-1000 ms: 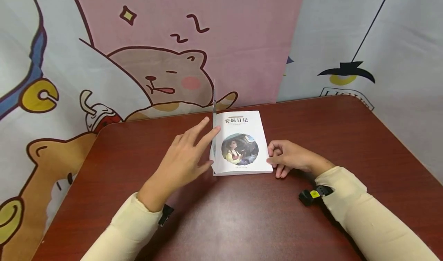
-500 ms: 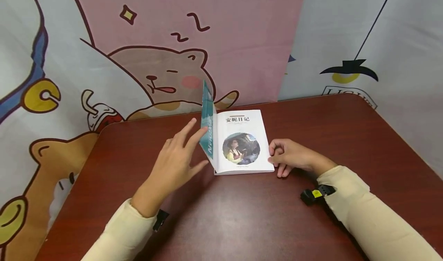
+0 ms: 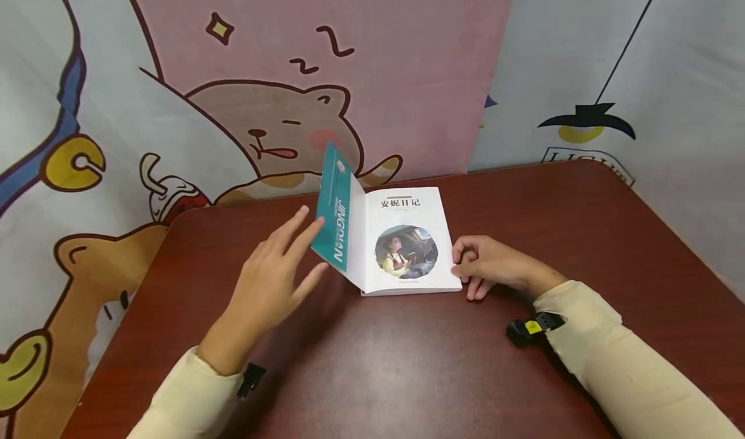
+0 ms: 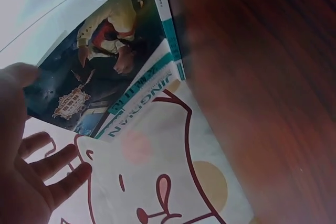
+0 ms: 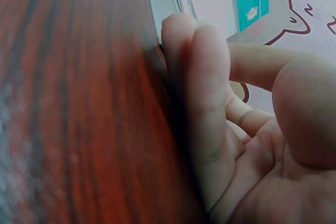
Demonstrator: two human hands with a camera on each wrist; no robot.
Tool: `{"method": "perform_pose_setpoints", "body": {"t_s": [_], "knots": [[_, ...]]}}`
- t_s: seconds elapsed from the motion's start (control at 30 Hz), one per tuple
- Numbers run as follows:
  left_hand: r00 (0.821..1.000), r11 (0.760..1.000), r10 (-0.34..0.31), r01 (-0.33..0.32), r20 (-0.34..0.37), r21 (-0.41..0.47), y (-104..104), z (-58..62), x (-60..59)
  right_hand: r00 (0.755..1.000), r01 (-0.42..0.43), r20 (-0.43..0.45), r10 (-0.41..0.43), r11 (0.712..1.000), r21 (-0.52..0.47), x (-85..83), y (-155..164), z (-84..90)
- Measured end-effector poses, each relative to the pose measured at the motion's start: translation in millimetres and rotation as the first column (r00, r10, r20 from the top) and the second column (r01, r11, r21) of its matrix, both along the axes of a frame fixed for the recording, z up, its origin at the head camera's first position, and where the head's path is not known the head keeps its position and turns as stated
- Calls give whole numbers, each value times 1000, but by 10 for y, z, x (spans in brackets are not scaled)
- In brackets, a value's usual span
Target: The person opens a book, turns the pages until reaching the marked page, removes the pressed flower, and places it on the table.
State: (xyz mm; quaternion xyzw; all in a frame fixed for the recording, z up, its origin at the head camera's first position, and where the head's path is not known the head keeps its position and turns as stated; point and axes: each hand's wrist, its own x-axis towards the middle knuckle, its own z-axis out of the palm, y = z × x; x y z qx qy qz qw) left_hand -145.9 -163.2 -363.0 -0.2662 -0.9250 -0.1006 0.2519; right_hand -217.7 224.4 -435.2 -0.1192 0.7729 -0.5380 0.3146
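Observation:
A paperback book point(image 3: 405, 214) lies on the table with its title page up, showing Chinese characters and a round picture of a figure. Its front cover point(image 3: 343, 222) stands tilted up to the left, the inner flap teal with "JINGDIAN" on it. My left hand point(image 3: 264, 280) is at the cover's outer edge, fingers spread and extended, the index fingertip against or very near it. The left wrist view shows the cover's illustrated outer face point(image 4: 113, 45) beside the thumb. My right hand point(image 3: 489, 264), fingers curled, pinches the book's lower right edge between thumb and fingers.
The dark red-brown wooden table point(image 3: 372, 374) reaches back to a cloth backdrop point(image 3: 407, 70) printed with cartoon animals. Cream sleeves cover both forearms. Black wrist straps point(image 3: 532, 328) show at the wrists.
The cover has swung from upright over to the left, bringing its teal flap into view. My left hand has moved left and slightly down with it; the right hand has stayed at the book's edge.

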Motion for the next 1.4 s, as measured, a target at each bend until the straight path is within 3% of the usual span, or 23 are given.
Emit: {"method": "perform_pose_setpoints", "body": {"t_s": [0.2, 0.43, 0.83, 1.07, 1.4], "knots": [[999, 1000, -16, 16, -52, -1, -133, -56, 0, 1000, 7, 7, -7, 1000, -6, 2, 2, -14], [1000, 999, 5, -6, -27, -46, -283, -148, -3, 1000, 9, 20, -9, 1000, -9, -12, 5, -9], [987, 975, 87, -57, 134, -213, -419, -246, -33, 1000, 9, 19, -8, 999, -37, -22, 11, -21], [966, 960, 119, -52, 230, -276, -464, -337, -82, 1000, 13, 17, -12, 999, -35, -17, 10, -14], [952, 962, 48, 37, 303, -270, -487, -454, -92, 1000, 5, 12, -5, 1000, -22, -15, -8, -16]]}}
